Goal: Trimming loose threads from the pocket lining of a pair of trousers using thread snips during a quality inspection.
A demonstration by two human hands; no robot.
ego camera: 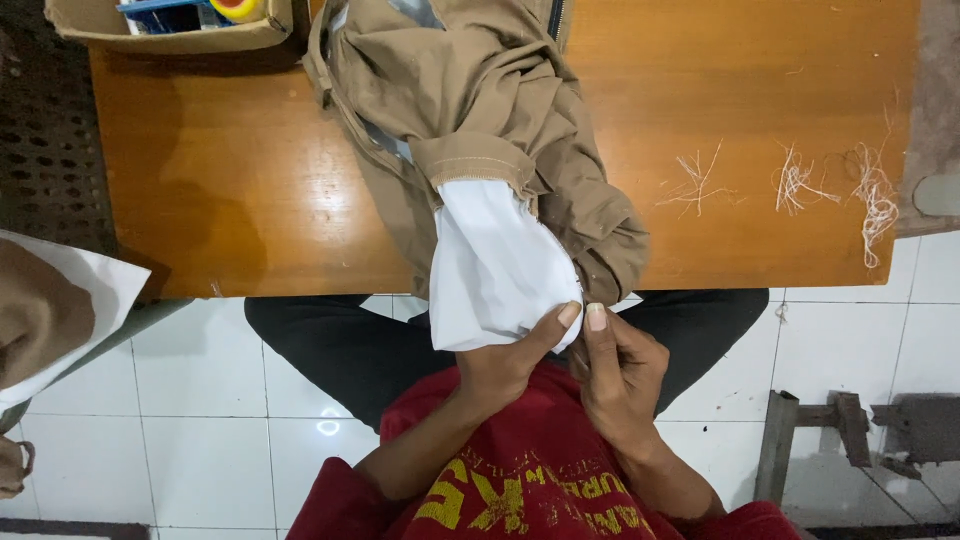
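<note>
Cardboard first, at the far left corner of the counter (230, 190): a small box (170, 30) with a few bits inside, well apart from the work. From my view the tan jacket (470, 110) lies across the middle of the wooden top and spills over its near edge, with a white lining (495, 265) pulled out of a cuff and hanging toward the lap. I see the left hand (505, 365) closed on the lower edge of that lining, thumb pressed on the cloth. Just beside it, the right hand (620, 375) pinches the same hem where white meets tan, fingertips curled in. To do this pinch well, I would judge, both thumbs should stay close together so the cloth lies taut and flat between them. Farther right, loose pale thread scraps (800, 185) lie scattered on the wood.
</note>
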